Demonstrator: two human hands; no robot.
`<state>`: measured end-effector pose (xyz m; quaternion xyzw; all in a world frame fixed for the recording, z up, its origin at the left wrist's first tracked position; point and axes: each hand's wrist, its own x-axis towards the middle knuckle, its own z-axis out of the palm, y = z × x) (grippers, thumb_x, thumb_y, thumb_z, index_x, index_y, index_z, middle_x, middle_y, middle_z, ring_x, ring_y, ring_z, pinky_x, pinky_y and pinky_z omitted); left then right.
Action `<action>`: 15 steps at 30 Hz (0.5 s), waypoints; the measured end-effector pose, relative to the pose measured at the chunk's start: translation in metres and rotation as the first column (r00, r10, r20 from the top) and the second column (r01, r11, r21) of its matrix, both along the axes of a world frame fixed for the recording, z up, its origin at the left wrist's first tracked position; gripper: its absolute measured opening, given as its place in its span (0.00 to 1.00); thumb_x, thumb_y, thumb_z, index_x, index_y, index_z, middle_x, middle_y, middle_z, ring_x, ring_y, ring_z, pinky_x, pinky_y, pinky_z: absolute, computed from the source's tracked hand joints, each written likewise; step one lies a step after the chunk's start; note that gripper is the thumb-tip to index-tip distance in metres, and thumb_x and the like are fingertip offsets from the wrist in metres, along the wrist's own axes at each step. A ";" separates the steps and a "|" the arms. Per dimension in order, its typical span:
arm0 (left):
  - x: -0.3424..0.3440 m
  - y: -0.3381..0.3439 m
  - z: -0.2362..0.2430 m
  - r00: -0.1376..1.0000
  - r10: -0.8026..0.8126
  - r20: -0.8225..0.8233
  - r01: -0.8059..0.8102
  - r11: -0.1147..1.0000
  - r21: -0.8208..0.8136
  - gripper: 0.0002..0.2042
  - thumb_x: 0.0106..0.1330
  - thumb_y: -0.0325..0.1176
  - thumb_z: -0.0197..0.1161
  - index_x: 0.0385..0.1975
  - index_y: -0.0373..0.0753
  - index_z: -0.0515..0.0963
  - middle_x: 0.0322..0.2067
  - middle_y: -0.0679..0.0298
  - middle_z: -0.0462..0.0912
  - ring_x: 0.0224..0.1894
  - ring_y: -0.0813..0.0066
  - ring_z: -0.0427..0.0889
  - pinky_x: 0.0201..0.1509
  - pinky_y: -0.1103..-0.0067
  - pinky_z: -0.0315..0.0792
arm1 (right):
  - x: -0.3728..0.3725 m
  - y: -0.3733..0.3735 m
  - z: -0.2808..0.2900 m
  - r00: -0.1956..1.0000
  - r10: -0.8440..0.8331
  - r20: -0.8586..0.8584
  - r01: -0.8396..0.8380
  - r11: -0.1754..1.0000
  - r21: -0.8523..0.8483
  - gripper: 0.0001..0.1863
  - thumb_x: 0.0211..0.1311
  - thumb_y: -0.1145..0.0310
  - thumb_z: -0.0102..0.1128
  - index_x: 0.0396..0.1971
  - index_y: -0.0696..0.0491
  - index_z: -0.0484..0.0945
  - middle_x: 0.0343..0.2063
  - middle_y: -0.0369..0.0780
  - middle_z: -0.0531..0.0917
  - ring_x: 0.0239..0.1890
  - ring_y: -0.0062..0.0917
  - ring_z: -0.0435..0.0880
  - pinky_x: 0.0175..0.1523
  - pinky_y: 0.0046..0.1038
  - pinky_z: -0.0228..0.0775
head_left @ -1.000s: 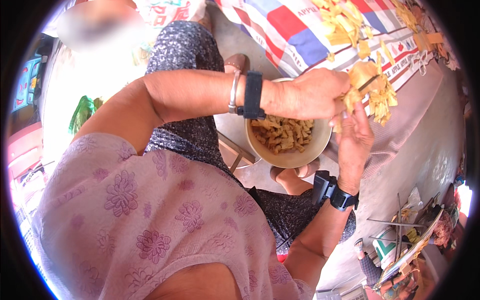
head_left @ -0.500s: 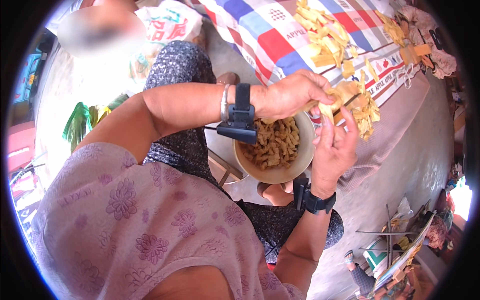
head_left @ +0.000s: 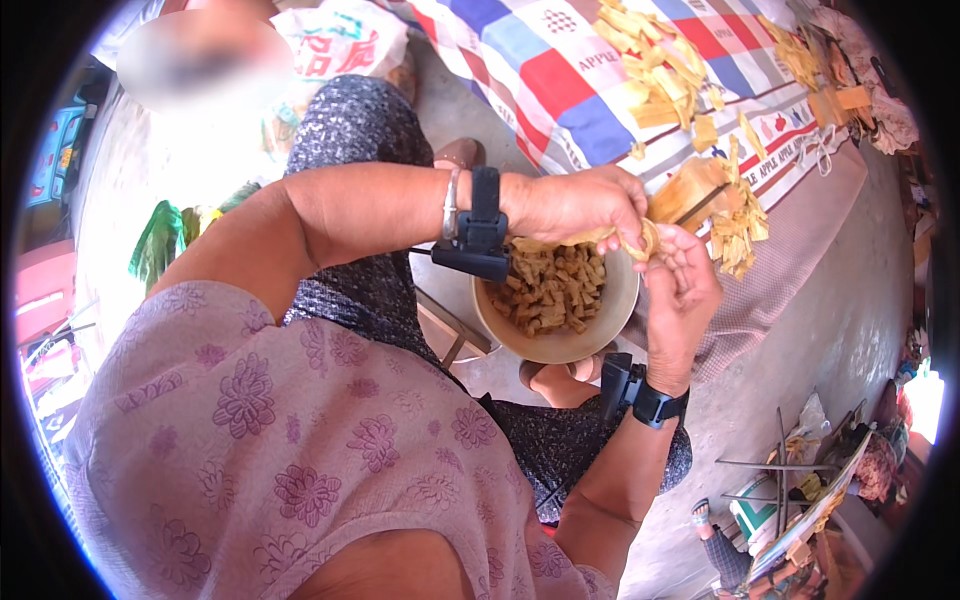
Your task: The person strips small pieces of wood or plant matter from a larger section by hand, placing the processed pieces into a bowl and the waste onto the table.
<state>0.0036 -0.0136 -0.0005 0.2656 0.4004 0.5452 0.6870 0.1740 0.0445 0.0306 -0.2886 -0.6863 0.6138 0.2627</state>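
My left hand [head_left: 592,208] is closed around a pale yellow, dried-looking strip [head_left: 646,242], which is bent into a curl between my hands. The fingers of my right hand [head_left: 682,283] pinch the curled end from the other side. Below my hands stands a cream bowl [head_left: 553,352] holding many short tan-brown pieces [head_left: 548,290]. Just beyond my fingers lies a wooden block [head_left: 688,188] with a thin dark bar across it. Loose yellow strips [head_left: 740,238] lie beside the block.
A checked cloth [head_left: 590,128] with a heap of yellow strips [head_left: 660,75] spreads at the far side. A wooden stool-like frame [head_left: 455,335] stands left of the bowl. Another person and a white plastic bag [head_left: 345,45] are at the far left. Clutter [head_left: 800,500] lies at lower right.
My hands have drawn toward me and away from the wooden block, which now shows more fully. The strip is curled tighter, with my right fingers closed in on it.
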 end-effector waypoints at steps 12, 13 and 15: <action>0.002 0.000 0.004 0.991 0.118 -0.057 -0.110 0.986 0.129 0.05 0.54 0.21 0.67 0.29 0.34 0.79 0.24 0.71 0.78 0.24 0.88 0.70 0.27 0.88 0.63 | -0.009 -0.005 -0.009 0.988 -0.156 -0.009 0.156 0.985 0.069 0.16 0.57 0.87 0.51 0.46 0.62 0.68 0.32 0.40 0.81 0.33 0.19 0.80 0.38 0.17 0.71; 0.001 0.000 0.003 0.993 0.092 -0.074 -0.082 0.988 0.133 0.05 0.54 0.22 0.67 0.29 0.35 0.79 0.24 0.71 0.78 0.25 0.88 0.70 0.28 0.87 0.63 | -0.008 -0.004 -0.008 0.989 -0.147 -0.020 0.147 0.988 0.039 0.15 0.58 0.87 0.51 0.46 0.62 0.69 0.31 0.40 0.82 0.33 0.19 0.80 0.38 0.17 0.72; 0.001 0.000 0.000 0.994 0.042 -0.105 -0.026 0.990 0.142 0.04 0.55 0.23 0.68 0.29 0.35 0.80 0.25 0.71 0.79 0.25 0.88 0.71 0.29 0.87 0.64 | -0.005 0.001 -0.009 0.994 -0.107 0.018 0.107 0.994 0.023 0.12 0.59 0.87 0.51 0.42 0.63 0.71 0.31 0.39 0.82 0.32 0.18 0.80 0.38 0.18 0.73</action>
